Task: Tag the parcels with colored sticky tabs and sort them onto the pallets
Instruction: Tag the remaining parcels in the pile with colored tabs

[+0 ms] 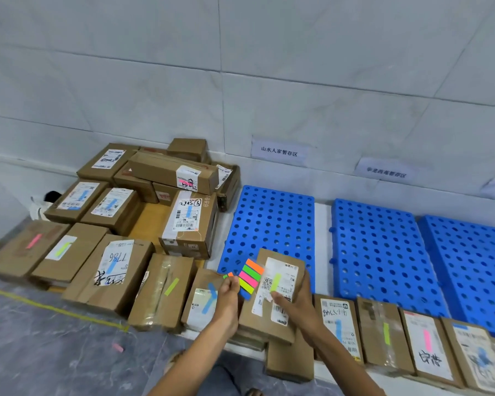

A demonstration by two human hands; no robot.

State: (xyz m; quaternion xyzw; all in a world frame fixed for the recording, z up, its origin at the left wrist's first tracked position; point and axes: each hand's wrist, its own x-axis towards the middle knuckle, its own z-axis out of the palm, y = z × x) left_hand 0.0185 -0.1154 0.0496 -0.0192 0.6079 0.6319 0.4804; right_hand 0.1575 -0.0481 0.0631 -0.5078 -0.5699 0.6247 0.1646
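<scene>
Left hand point(229, 291) pinches a pad of coloured sticky tabs point(250, 277). Right hand point(296, 302) grips a small brown parcel point(256, 324), fingers on its label beside a yellow-green tab point(275, 282) stuck there. Held parcel overlaps the near edge of the leftmost blue pallet point(269, 221); tagged parcels point(383, 335) in a row to the right, heaped boxes point(143, 195) to the left.

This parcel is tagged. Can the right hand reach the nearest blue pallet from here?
Probably yes: the right hand holds the parcel just in front of the blue pallet, whose top looks bare, with nothing between.
</scene>
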